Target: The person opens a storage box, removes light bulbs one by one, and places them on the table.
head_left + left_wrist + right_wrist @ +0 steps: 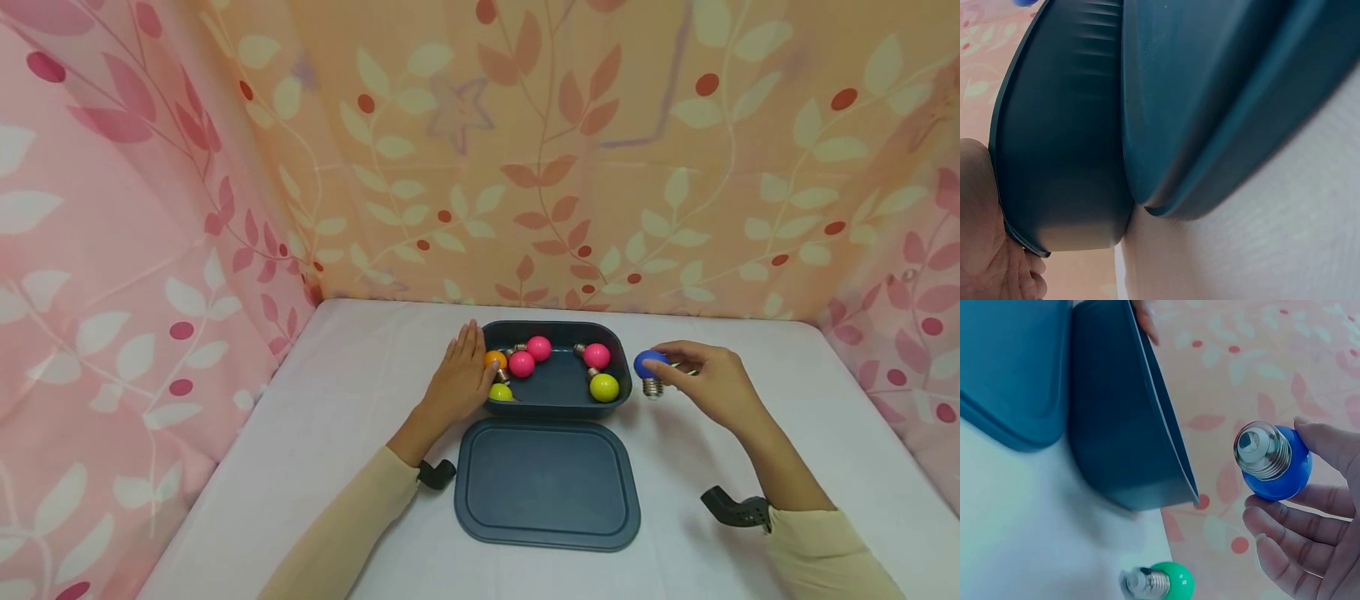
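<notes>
A patterned cloth (pixel 420 171) of leaves and dots, softly creased, hangs behind a white desk (pixel 547 575). Nearest the person lies a flat, smooth, dark blue-grey lid (pixel 547 483) with rounded corners and a raised border; just beyond it sits a deep box (pixel 555 412) of the same colour, plastic or coated metal, I cannot tell which. The left hand (pixel 459 367) lies along the box's left end, fingers straight and together, holding no bulb. The right hand (pixel 708 377) is nearer the box's right end; its grip is nearly closed, thumb and fingertips pinching the globe of a blue bulb (pixel 649 362). That bulb is just outside the right rim, apart from it, so the box's inside lies leftward from the grip; its long axis is roughly upright, threaded metal base down. Inside, 3 glossy pink bulbs (pixel 538 348), 2 yellow-green bulbs (pixel 604 387) and 1 orange bulb (pixel 495 360) show. 1 green bulb (pixel 1177 582) rests on the desk below the right hand.
</notes>
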Motion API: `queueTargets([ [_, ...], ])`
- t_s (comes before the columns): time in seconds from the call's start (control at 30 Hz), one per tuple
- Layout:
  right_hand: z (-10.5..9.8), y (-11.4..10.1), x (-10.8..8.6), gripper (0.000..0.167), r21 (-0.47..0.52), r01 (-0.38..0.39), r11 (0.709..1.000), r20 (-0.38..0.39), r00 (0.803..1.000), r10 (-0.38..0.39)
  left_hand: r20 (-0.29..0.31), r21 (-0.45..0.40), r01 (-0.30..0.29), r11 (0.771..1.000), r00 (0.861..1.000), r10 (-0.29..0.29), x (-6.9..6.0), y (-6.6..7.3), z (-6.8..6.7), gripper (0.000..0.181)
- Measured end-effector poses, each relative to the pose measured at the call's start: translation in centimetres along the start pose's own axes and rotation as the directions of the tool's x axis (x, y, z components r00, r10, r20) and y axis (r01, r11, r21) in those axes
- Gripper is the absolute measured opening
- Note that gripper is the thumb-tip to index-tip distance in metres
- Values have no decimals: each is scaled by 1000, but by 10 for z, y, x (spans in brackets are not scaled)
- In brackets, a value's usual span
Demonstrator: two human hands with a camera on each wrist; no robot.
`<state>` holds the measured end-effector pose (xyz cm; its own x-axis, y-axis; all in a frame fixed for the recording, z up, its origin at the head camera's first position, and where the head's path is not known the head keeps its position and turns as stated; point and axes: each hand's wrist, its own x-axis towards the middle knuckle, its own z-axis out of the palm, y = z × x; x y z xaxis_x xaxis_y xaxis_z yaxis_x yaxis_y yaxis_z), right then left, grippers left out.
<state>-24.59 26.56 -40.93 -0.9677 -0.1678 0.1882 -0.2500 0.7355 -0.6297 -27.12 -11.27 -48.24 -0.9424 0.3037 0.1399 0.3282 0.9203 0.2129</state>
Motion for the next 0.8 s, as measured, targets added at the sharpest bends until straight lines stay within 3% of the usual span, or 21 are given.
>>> queueTargets([
  [0.43,-14,20,-1,49,46,-61,997,18,998,60,-1,5,5,1000,1000,-5,0,3,-3,70],
  [0.8,-12,43,5,57,75,-113,991,57,992,109,-6,-3,6,1000,1000,-6,-1,1,-1,70],
])
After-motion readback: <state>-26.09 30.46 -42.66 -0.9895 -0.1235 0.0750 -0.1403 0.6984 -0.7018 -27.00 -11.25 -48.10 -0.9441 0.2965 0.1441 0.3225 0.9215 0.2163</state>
